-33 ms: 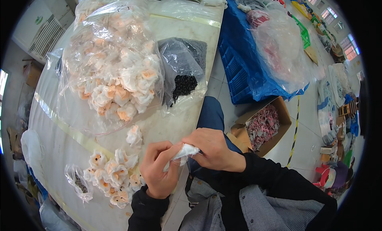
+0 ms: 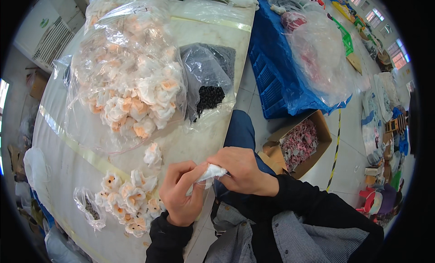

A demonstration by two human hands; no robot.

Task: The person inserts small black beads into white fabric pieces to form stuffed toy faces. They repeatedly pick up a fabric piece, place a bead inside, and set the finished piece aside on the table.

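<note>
Over the table's near edge, my left hand (image 2: 183,190) and my right hand (image 2: 238,170) are closed together on a small white plush piece (image 2: 211,173). The fingertips of both hands meet at its upper side, and my fingers hide much of it. Just beyond my left hand lies a single white and peach plush piece (image 2: 153,155). To the left is a small heap of similar plush pieces (image 2: 131,197), several with small dark dots on them. Beside that heap sits a little clear bag (image 2: 89,208) with small dark bits in it.
On the table (image 2: 190,31), a large clear bag (image 2: 131,81) spills plush pieces, next to a bag of small black parts (image 2: 210,97). A blue crate (image 2: 267,81) stands right of the table, with a cardboard box (image 2: 324,131) of pink and grey scraps near my knee.
</note>
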